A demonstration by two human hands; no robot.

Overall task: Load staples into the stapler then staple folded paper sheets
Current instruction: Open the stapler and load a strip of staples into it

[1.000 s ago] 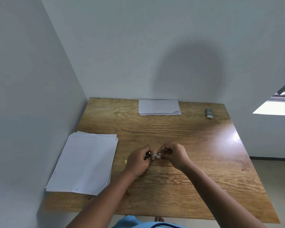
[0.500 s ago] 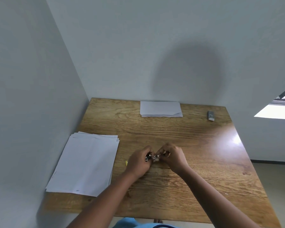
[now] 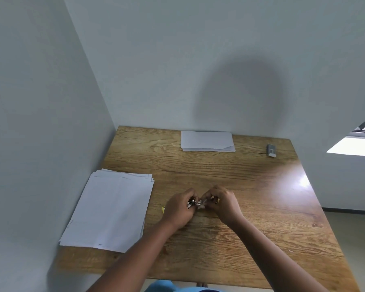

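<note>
Little has shifted beyond the hands drawing closer: left hand (image 3: pixel 180 207) and right hand (image 3: pixel 221 202) both pinch the small stapler (image 3: pixel 195 204) above the table (image 3: pixel 261 207), apparently loading staples, with closing it and fetching the folded sheets (image 3: pixel 207 141) next.

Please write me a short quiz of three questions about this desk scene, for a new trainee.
1. True or false: the left hand and right hand together hold the small stapler above the table.
2. Which lies at the table's far edge? A) the folded sheets B) the flat paper stack
3. Fill in: the small grey object lies near the far ____ corner.

Key: 1 true; 2 A; 3 right.
</note>
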